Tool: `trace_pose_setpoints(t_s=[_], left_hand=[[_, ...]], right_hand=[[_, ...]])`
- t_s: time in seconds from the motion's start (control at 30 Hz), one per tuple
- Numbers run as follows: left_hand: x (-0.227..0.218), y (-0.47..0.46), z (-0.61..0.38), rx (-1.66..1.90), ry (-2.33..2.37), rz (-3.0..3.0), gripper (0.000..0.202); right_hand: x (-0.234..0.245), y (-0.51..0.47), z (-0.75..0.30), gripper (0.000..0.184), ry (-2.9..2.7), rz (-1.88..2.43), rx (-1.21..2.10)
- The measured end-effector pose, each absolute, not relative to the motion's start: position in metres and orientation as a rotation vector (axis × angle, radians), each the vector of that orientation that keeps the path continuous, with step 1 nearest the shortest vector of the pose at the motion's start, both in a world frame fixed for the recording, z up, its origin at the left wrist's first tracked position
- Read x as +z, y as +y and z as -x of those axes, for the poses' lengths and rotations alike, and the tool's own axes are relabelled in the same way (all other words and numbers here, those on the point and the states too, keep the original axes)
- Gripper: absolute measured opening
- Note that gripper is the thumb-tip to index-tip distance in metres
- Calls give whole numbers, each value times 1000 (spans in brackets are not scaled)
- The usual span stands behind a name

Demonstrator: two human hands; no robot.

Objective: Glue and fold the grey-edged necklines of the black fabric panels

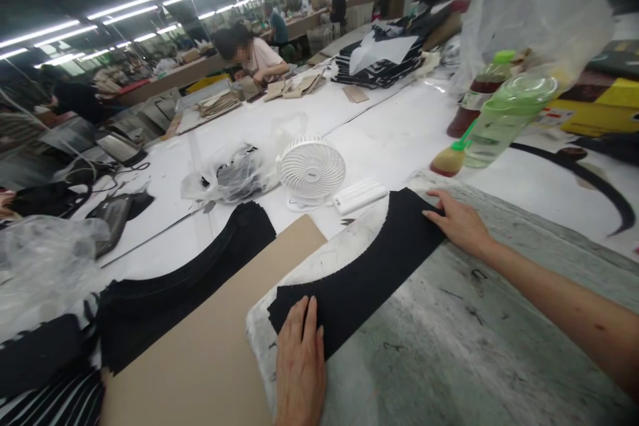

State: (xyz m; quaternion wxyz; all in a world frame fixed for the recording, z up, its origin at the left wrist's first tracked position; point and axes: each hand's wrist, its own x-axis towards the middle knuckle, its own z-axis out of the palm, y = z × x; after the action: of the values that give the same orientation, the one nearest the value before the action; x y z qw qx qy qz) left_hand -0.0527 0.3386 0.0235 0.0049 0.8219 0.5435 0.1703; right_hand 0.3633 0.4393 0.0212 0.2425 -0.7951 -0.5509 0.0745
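A curved black cut piece (367, 273) with a notched inner edge lies flat on a worn, grey-white slab (429, 346). My left hand (301, 363) rests on its near left end, fingers stretched out over the cloth-like surface. At the far right end, my right hand (462, 223) touches the edge with its fingers apart. To the left, a pile of similar black curved pieces (184, 279) lies on a tan board (204, 339). What lies under my palms is hidden.
A white fan (312, 170) and a white box-shaped item (359, 195) stand beyond the slab. Bottles (509, 120) and a small glue pot (446, 158) are at right. Plastic bags (50, 259) lie left. A person (259, 56) works across the white table (394, 126).
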Motion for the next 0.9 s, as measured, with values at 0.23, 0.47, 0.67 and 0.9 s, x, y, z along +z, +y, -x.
trace_pose_setpoints(t_s=[0.23,0.47,0.67,0.9], left_hand=[[21,335,48,499,1686,-2700,46],[19,331,41,455,1742,-2688,49],[11,334,46,550,1708,-2828,51],[-9,351,54,713,1508,-3067,73]], right_hand=[[19,439,-365,45,-1533,2119,194],[12,443,-370,44,-1521,2113,184],[22,438,-364,42,-1513,2152,206],[27,439,-360,39,-1520,2208,144]])
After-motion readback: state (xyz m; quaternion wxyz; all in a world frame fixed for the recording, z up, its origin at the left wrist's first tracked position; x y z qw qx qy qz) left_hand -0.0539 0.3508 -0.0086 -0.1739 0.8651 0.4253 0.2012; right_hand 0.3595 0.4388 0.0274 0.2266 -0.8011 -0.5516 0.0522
